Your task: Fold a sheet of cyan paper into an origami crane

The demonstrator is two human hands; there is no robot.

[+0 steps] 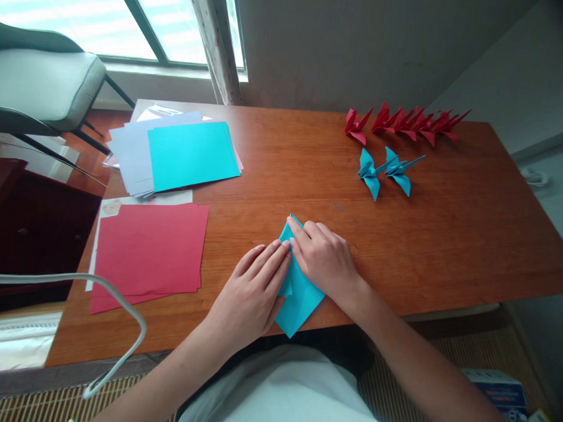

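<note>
A partly folded sheet of blue origami paper [301, 298] lies at the table's front edge, in a kite-like shape with its lower point toward me. My left hand [260, 281] rests on its left side, fingers stretched out and fairly flat. At the upper point, my right hand [326, 252] presses the paper with index finger and thumb, its other fingers curled. The fingertips of both hands nearly meet over the fold. Part of the paper is hidden under my hands. Two blue paper cranes [369, 174] and a row of several red paper cranes [420, 125] stand farther back on the right.
The wooden table [274, 167] carries a stack of blue sheets [193, 155] over white papers [131, 153] at back left. Red sheets [151, 246] lie in front of them. A white cable [134, 316] curves over the left front. A chair [46, 79] stands beyond the left edge.
</note>
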